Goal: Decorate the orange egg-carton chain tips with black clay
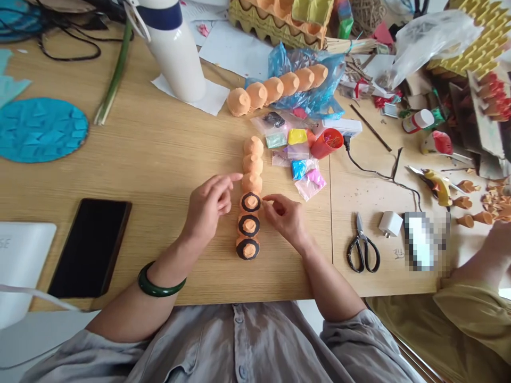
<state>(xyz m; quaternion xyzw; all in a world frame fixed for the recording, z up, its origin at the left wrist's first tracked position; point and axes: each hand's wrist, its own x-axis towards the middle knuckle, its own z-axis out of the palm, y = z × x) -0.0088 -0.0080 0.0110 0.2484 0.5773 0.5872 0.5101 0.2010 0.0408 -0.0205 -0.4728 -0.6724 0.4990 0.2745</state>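
Observation:
An orange egg carton strip [253, 183] lies on the wooden table before me, pointing away from my body. Black rings circle the tips of its three nearest cups; the farther cups are plain orange. My left hand [209, 205] is at the strip's left side, its index finger stretched out to touch a plain cup while the other fingers curl loosely. On the right side, my right hand [286, 217] has thumb and index finger pinched together beside the farthest ringed cup. Whatever may be between those fingertips is too small to make out.
Beyond lie a second orange carton strip [273, 90], clay packets [297, 136] and a red cup [326, 143]. Black scissors [362, 247] and a charger [390, 224] are to the right, a phone [91, 247] left. A white bottle [175, 58] stands behind. A co-worker's arm [481, 260] reaches in at far right.

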